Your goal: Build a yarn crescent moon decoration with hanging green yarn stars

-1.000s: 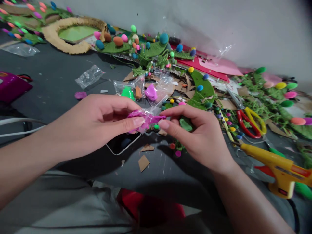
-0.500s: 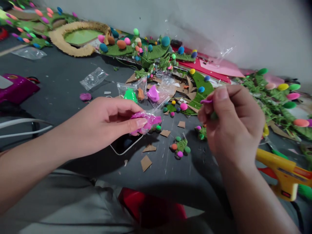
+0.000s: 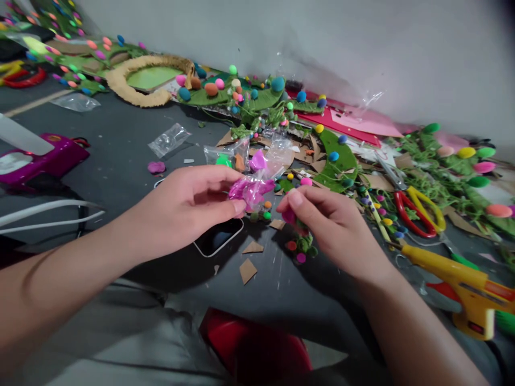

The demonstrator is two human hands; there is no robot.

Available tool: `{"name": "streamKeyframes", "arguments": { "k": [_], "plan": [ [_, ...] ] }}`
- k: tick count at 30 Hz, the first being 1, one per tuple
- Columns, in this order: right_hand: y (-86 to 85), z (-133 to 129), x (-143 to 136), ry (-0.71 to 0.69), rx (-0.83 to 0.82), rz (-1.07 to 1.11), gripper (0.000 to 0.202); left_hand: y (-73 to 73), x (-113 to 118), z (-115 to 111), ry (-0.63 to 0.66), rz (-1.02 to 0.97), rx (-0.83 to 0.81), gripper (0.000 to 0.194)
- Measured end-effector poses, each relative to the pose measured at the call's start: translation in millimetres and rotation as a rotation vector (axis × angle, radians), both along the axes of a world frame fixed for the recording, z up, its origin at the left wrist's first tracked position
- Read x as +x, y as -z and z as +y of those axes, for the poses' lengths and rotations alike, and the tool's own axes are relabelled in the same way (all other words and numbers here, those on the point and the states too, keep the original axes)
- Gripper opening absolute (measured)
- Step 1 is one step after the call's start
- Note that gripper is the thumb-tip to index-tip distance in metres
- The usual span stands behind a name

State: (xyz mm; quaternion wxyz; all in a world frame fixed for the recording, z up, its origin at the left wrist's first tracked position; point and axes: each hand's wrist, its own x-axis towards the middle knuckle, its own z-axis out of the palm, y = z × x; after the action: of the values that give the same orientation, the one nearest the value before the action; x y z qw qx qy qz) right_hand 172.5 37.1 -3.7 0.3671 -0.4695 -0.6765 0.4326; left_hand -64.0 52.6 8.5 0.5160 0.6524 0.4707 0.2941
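Between the thumb and fingers of my left hand (image 3: 201, 201) is a clear bag of magenta clay (image 3: 252, 192). Close to its right, my right hand (image 3: 325, 220) pinches a small magenta clay piece (image 3: 288, 215), partly hidden by the fingers. Below the right fingertips lies a green piece with coloured balls (image 3: 303, 247). Bags with green clay (image 3: 223, 160) and purple clay (image 3: 258, 160) rest just behind the left hand. A loose magenta lump (image 3: 156, 167) sits further left. Under the left hand a phone (image 3: 219, 237) is partly covered.
At right are a yellow glue gun (image 3: 450, 273) and red and yellow scissors (image 3: 418, 212). A purple device (image 3: 48, 161) and white cable (image 3: 48, 215) lie left. Green decorations with coloured balls (image 3: 257, 96) and a tan ring (image 3: 124, 88) line the wall. Cardboard scraps (image 3: 248, 271) lie in front.
My right hand has moved left and down, close to the bag in my left hand, uncovering the scissors. The view has shifted slightly.
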Motion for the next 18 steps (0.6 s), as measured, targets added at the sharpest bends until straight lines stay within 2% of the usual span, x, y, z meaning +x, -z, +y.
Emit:
{"name": "streamKeyframes", "arguments": {
  "k": [2,6,11,18],
  "plan": [
    [1.4,-3.0,-4.7,-0.018,0.003,-0.025,0.027,-1.1,1.2,-0.5,0.001,-0.004,0.017,0.019],
    [7.0,-10.2,-15.4,0.03,0.077,-0.077,0.023,-1.0,2.0,-2.6,0.027,-0.021,0.026,0.017],
    [9.3,-12.4,-19.8,0.016,0.12,-0.02,0.011,0.3,3.7,-4.3,0.05,-0.034,0.002,0.018],
    [2.2,-6.5,-9.6,0.034,0.077,0.035,0.02,1.4,1.6,2.8,0.02,-0.031,0.036,0.017]
  ]
}}
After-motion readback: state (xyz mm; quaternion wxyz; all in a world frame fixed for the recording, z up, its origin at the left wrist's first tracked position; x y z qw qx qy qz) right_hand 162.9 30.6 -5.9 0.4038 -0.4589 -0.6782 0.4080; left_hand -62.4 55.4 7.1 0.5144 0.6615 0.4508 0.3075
